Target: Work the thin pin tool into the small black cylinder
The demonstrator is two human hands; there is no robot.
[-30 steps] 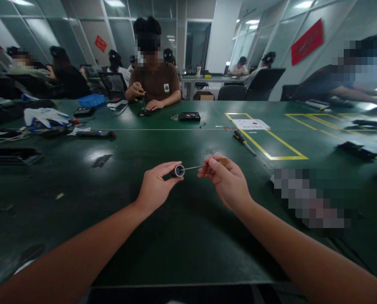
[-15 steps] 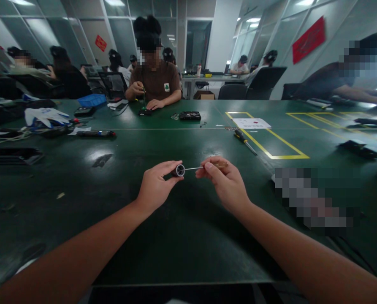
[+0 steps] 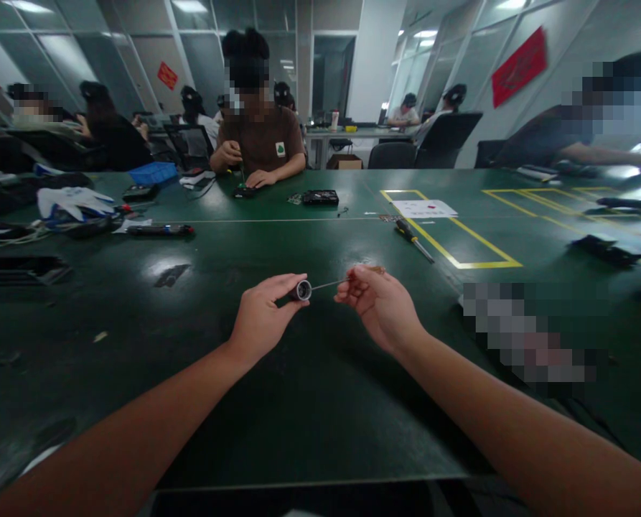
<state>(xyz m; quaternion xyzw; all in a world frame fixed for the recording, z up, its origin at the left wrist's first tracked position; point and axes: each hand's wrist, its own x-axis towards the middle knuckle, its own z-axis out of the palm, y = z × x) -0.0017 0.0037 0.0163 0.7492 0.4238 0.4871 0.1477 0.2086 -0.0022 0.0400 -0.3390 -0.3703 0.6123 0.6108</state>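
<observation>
My left hand (image 3: 263,312) pinches a short dark cylinder (image 3: 301,290) between thumb and fingers. Its open end, ringed by a silvery rim, faces me and to the right; the inner parts are too small to make out. In my right hand (image 3: 382,305) is a thin screwdriver (image 3: 329,284) with an amber-coloured handle, mostly covered by the fingers. The shaft points left, its tip close to the rim of the cylinder; whether they touch I cannot tell. Both hands are above the green table (image 3: 298,409).
A yellow-and-black screwdriver (image 3: 414,239) lies beyond my right hand, near yellow tape and a white sheet (image 3: 425,208). White gloves (image 3: 75,203), a dark pen-like tool (image 3: 160,230) and a blue tray (image 3: 152,173) lie left. Across the table a person (image 3: 260,140) works on a small device.
The screwdriver's tip has come out of the cylinder's opening to its rim, and the shaft now slopes up to the right. My right fingers have shifted on the handle. The view has turned slightly.
</observation>
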